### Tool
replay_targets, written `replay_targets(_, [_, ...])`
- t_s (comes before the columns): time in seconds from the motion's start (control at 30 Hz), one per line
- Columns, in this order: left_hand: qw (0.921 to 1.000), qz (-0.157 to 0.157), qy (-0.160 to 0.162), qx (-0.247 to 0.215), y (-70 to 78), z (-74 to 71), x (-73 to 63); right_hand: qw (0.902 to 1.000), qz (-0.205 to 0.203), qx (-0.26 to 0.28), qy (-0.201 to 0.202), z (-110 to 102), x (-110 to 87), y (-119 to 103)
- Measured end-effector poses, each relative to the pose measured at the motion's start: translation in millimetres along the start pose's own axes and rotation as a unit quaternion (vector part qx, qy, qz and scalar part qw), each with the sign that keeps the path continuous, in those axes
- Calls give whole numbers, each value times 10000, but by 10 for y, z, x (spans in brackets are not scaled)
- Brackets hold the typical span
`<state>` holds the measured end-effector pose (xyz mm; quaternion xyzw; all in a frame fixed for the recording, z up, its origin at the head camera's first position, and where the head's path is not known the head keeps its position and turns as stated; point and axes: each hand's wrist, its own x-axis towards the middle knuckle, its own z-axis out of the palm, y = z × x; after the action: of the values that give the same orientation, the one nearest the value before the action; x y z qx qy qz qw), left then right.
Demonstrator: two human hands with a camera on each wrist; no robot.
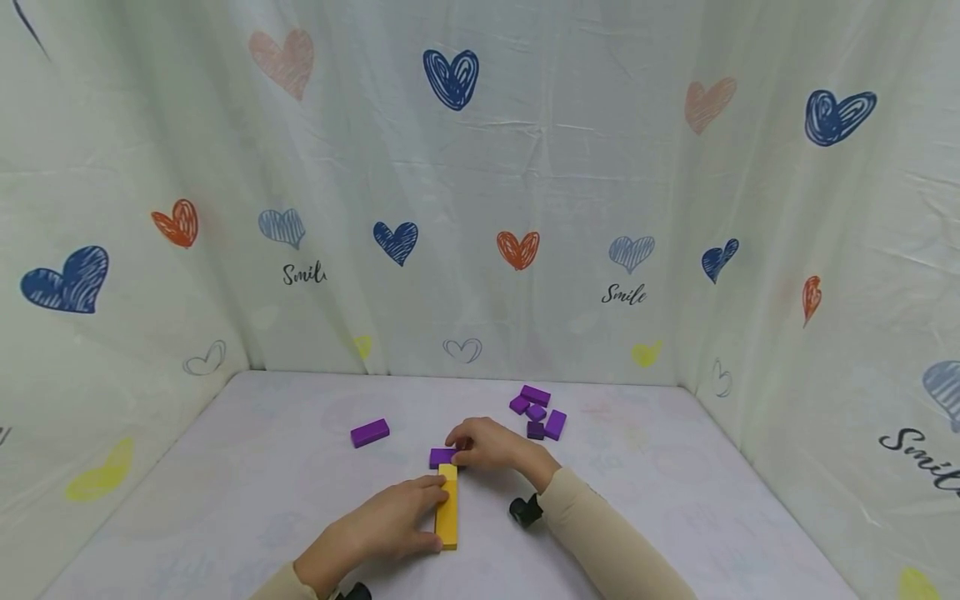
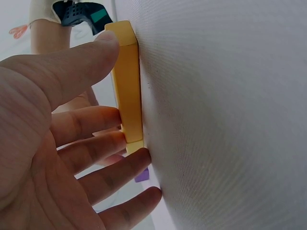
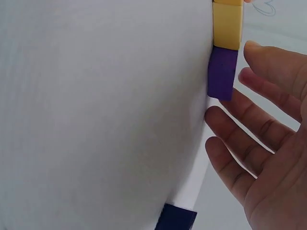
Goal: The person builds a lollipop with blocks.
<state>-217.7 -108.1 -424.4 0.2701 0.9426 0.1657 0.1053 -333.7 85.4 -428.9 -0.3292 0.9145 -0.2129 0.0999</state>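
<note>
A long yellow block (image 1: 447,521) lies lengthwise on the table, with a short, paler yellow block (image 3: 227,26) at its far end. My left hand (image 1: 393,517) lies along its left side; the thumb rests on the near end and the spread fingers (image 2: 115,170) reach along the side. Across the far end lies a purple block (image 3: 222,74), against the short yellow block. My right hand (image 1: 491,443) is at the right end of this purple block, thumb and loosely bent fingers around it without a firm grip. In the head view its fingers partly hide the block.
A single purple block (image 1: 370,432) lies at the back left of the white table (image 1: 300,467). Several purple pieces (image 1: 536,412) sit in a loose group at the back right. A curtain (image 1: 487,167) printed with hearts stands around the table's far and side edges.
</note>
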Motion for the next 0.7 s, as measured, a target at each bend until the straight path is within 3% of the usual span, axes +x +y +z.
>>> replay_targets(0.4, [9999, -143, -8, 68, 1, 10, 8, 9977, 396, 390, 386, -274, -282, 262])
replay_targets(0.7, [9998, -170, -41, 88, 9, 24, 19, 9958, 637, 422, 501, -323, -472, 476])
